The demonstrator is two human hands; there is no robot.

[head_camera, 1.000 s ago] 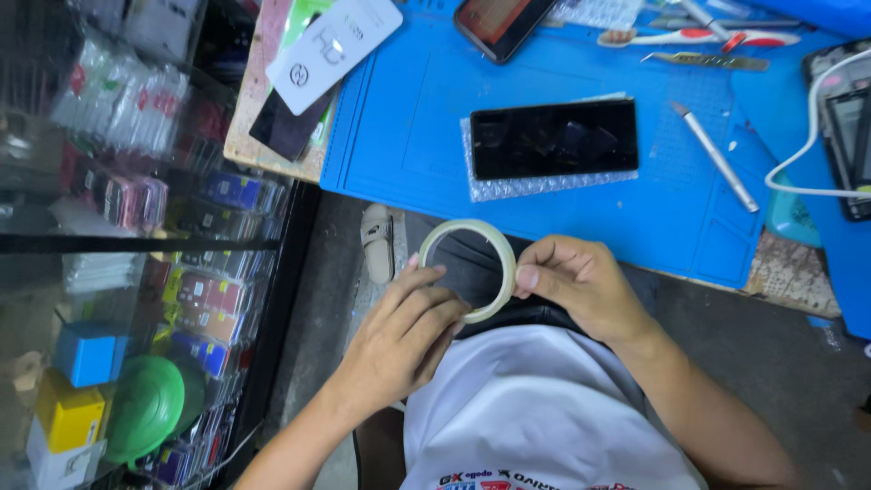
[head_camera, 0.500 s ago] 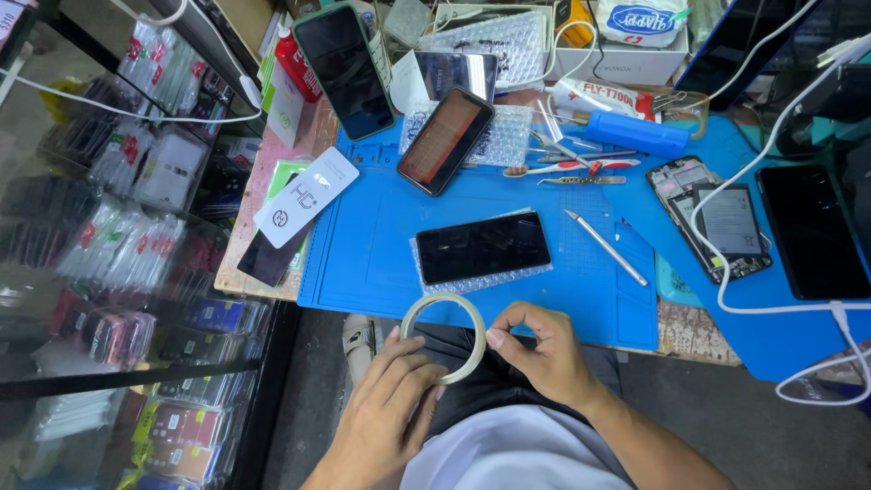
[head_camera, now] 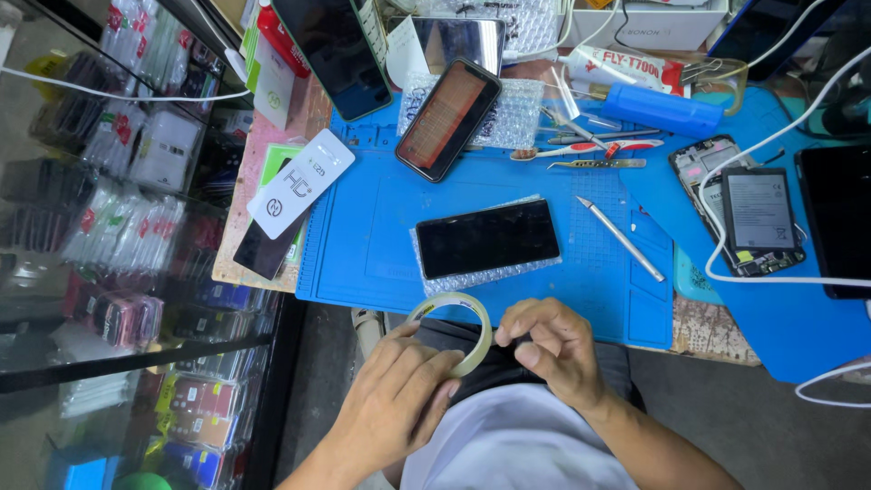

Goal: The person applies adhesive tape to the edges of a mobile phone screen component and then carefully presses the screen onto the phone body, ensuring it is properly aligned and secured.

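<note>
Tape roll (head_camera: 451, 331) still low, between both hands' grip.

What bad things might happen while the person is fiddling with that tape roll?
The tape roll is held between the left hand and right hand past the edge of the blue mat, so it might drop to the floor. Pulled tape could also stick to the dark phone screen close by, or to itself.

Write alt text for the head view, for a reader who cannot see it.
Both hands hold a roll of clear tape just below a blue work mat: the left hand grips the roll, the right hand pinches at its edge. On the mat lies a dark phone screen on bubble wrap, with a metal tool beside it.
</note>
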